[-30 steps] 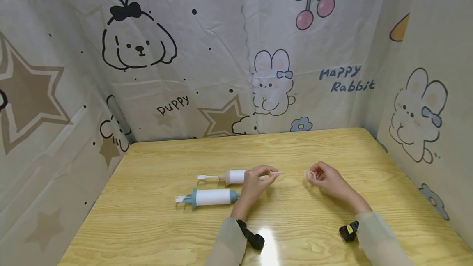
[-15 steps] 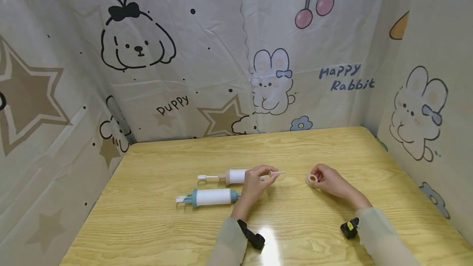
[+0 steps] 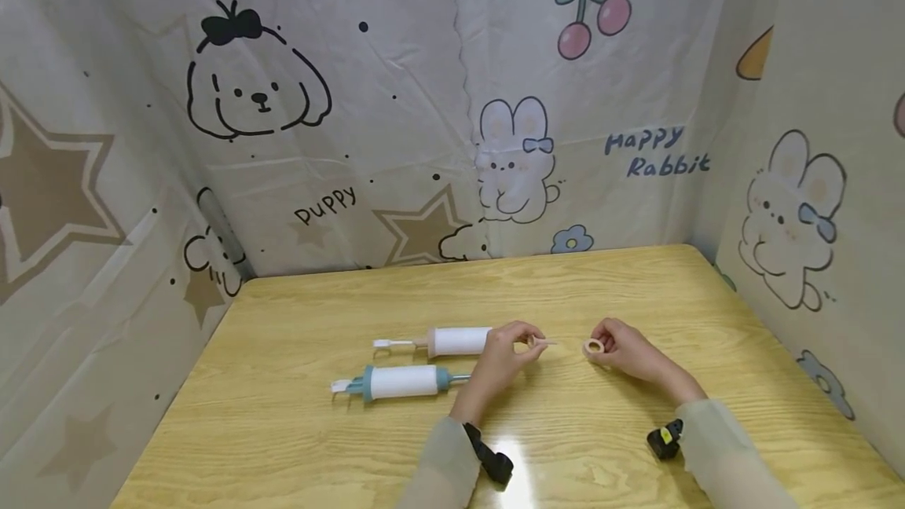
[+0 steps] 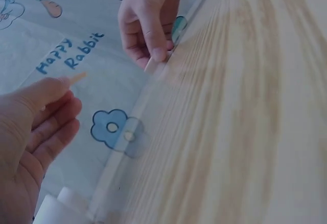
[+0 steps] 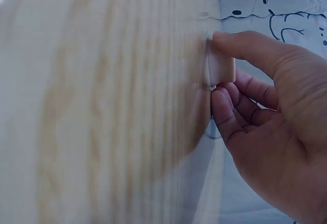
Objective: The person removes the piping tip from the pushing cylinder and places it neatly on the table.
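My left hand [image 3: 500, 364] pinches a small pale pink piece with a thin pointed tip [image 3: 551, 343], which points right. In the left wrist view only a short pale stick [image 4: 78, 77] shows past the thumb. To its right, my right hand [image 3: 629, 350] pinches a pale pink ring [image 3: 588, 351] by its edge, close over the table. From the right wrist the ring appears side-on as a smooth pink band [image 5: 223, 69]. Behind my left hand lies a white cylinder with a pink collar [image 3: 456, 341], partly hidden. Nearer me is another white cylinder with teal ends [image 3: 404, 382].
Both cylinders lie on the wood-grain table [image 3: 283, 446], with white flat tips pointing left. A printed cloth [image 3: 396, 132] hangs behind the table and along its sides. Black cameras are strapped at both wrists.
My left hand has shifted slightly right with its pale pink piece. My right hand has turned the ring so its hole faces the head camera more and lowered it a little.
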A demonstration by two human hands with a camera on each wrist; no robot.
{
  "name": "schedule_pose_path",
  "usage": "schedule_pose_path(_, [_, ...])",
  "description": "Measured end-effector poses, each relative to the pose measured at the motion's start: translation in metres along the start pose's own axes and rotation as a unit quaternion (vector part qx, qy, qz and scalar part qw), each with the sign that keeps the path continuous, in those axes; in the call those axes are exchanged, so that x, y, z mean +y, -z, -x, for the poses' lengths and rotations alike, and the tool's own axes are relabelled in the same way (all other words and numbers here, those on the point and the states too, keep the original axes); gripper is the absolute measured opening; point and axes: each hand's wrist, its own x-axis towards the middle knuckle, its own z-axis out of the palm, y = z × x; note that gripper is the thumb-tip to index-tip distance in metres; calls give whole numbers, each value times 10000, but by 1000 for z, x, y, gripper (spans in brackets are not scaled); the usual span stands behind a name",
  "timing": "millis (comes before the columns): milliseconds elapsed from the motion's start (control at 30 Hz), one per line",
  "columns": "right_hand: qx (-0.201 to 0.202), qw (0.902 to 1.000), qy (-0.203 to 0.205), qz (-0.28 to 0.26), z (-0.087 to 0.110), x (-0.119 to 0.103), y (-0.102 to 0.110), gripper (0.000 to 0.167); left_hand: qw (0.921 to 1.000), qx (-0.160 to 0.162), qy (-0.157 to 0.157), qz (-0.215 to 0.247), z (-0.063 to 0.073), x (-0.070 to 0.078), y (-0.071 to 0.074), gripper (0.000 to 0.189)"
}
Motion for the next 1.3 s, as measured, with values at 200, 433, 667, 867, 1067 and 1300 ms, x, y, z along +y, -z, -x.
schedule_pose_path(200, [20, 10000, -5, 51, -1, 1, -1, 25, 9970, -500, 417, -424, -9, 5, -11, 11])
schedule_pose_path(433, [-29, 10000, -63, -48, -1, 0, -1, 24, 9904, -830, 791, -774, -18, 6, -21, 14])
schedule_pose_path(667, [-71, 9999, -43, -66, 0, -2, 1, 25, 9866, -889, 862, -1064, -20, 3, -26, 13])
schedule_pose_path(867, [-52, 9999, -34, -111, 2, -4, 1, 25, 9836, -889, 727, -1392, -20, 2, -28, 12])
schedule_pose_path(1067, [-53, 9999, -53, -95, 1, -2, 0, 25, 9811, -912, 766, -1526, -19, 0, -30, 7])
schedule_pose_path(1300, [-43, 9999, -80, -102, 0, 0, 0, 25, 9804, -858, 827, -1566, -18, -2, -33, 6])
